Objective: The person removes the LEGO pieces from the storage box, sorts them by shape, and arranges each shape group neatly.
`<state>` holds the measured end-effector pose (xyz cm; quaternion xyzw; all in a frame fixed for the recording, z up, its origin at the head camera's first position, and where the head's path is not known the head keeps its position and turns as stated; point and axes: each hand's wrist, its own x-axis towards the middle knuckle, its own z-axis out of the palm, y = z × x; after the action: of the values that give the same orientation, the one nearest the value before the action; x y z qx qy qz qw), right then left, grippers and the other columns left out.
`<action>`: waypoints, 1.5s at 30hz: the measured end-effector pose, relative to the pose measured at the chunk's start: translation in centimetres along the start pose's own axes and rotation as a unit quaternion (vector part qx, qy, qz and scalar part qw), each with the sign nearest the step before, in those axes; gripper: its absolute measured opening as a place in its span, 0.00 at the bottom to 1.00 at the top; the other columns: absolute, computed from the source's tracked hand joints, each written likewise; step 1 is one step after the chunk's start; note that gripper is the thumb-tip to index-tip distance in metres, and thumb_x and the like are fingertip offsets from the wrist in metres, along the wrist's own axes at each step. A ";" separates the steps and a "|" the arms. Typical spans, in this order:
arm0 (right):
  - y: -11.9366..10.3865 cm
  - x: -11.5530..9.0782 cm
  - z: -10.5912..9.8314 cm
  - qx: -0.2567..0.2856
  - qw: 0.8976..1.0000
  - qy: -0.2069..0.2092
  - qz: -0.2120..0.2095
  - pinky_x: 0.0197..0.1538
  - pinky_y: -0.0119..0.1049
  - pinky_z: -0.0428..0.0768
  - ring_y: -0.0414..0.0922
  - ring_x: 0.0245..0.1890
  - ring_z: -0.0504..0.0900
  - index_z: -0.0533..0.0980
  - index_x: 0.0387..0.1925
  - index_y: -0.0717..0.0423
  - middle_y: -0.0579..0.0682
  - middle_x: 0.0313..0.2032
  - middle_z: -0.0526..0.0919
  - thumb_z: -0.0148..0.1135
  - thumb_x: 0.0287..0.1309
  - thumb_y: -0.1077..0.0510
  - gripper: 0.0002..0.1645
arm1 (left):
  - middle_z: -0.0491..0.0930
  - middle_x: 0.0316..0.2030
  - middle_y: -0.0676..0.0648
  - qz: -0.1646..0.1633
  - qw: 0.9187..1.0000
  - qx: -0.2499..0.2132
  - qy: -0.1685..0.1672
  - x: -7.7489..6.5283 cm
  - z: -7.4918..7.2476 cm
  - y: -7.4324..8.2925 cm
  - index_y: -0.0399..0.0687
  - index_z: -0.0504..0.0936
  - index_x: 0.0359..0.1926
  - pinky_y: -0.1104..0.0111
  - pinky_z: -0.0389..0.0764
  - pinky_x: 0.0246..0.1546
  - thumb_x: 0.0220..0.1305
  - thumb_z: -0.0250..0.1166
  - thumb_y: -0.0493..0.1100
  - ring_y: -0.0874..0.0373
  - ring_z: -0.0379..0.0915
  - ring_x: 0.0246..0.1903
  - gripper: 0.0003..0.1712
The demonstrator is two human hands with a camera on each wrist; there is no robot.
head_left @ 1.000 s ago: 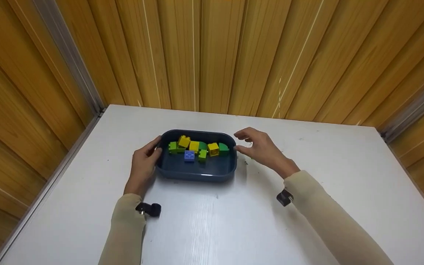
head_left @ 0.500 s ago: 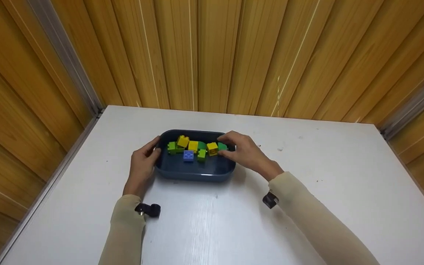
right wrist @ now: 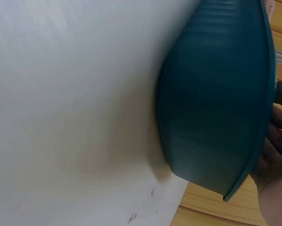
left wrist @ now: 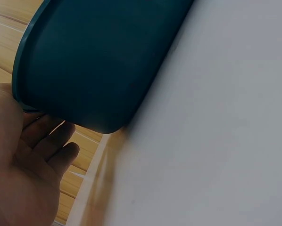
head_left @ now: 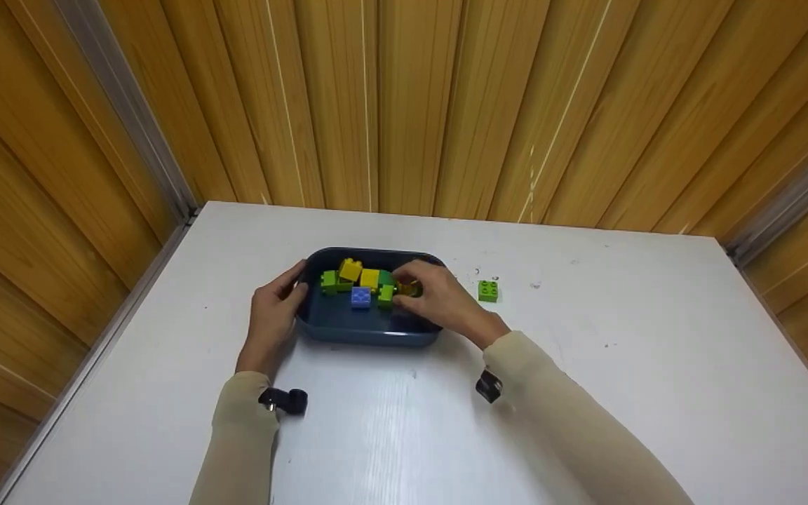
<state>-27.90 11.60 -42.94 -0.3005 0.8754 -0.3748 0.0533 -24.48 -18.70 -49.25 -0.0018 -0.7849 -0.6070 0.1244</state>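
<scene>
Inside the dark blue tray, partly hidden between narrowed thumb and fingers of the right hand, a yellow block, pinched or not impossible to tell. Just left, a lime block and a violet block. At the tray's left end, touching it, the left hand, fingers loosely spread; rightward on the white table, a green block.

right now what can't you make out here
Head view: most of one yellow block, hidden by the right grip.
Left wrist view: everything inside the container, hidden by its side.
Right wrist view: what the right grip touches, hidden by the container.
Head view: dark specks, too small.
</scene>
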 end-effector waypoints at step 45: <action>0.0 1.9 2.0 -0.148 0.987 -0.051 -0.033 0.62 0.42 0.81 0.48 0.53 0.79 0.85 0.58 0.58 0.51 0.51 0.83 0.74 0.68 0.56 0.20 | 0.73 0.72 0.44 -0.020 1.000 -0.023 0.000 -0.3 0.0 0.6 0.45 0.75 0.75 0.60 0.65 0.75 0.80 0.60 0.37 0.51 0.65 0.75 0.26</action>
<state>-28.82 9.25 -44.16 -0.3528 0.9069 -0.2269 0.0404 -24.07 -18.45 -48.71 0.0115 -0.7704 -0.6275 0.1122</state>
